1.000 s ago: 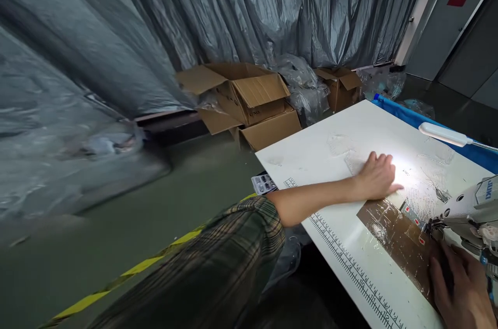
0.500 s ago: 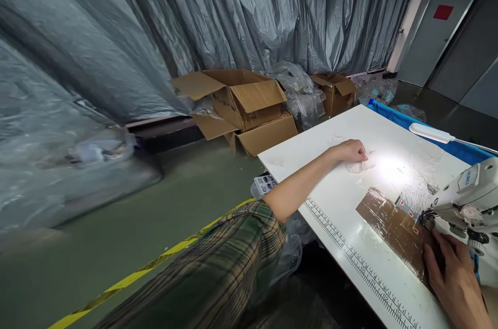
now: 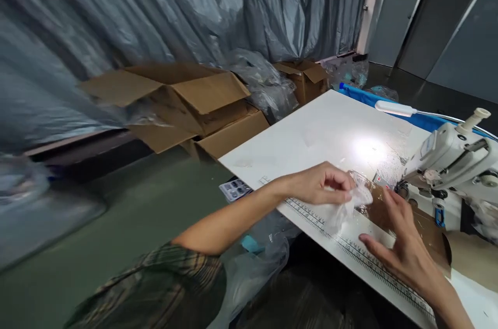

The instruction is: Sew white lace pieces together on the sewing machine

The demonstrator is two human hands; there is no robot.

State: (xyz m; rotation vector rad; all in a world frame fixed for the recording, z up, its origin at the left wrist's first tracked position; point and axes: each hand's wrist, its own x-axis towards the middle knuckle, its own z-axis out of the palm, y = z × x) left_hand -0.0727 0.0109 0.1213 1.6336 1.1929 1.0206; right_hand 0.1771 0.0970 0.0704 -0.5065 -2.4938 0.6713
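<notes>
My left hand (image 3: 326, 183) pinches a piece of thin white lacy fabric (image 3: 346, 209) between thumb and fingers, above the front edge of the white table (image 3: 288, 142). The fabric hangs down loosely and is partly blurred. Close to its right, my right hand (image 3: 402, 238) has thumb and fingers spread, with nothing in it. Under and behind that hand lies a brown taped board (image 3: 431, 230), leading up to the needle area of a white sewing machine (image 3: 447, 163). More white lace (image 3: 389, 167) lies beside the machine's needle end.
A ruler strip (image 3: 350, 248) runs along the table's front edge. A white lamp (image 3: 395, 108) sits near a blue cloth (image 3: 361, 95) at the far edge. Open cardboard boxes (image 3: 218, 93) and plastic bags (image 3: 268, 82) stand on the floor beyond the table.
My left hand has drawn back toward the table's front edge, bringing the white fabric along. My right hand has lifted off the brown board and spread its fingers. The view has turned rightward.
</notes>
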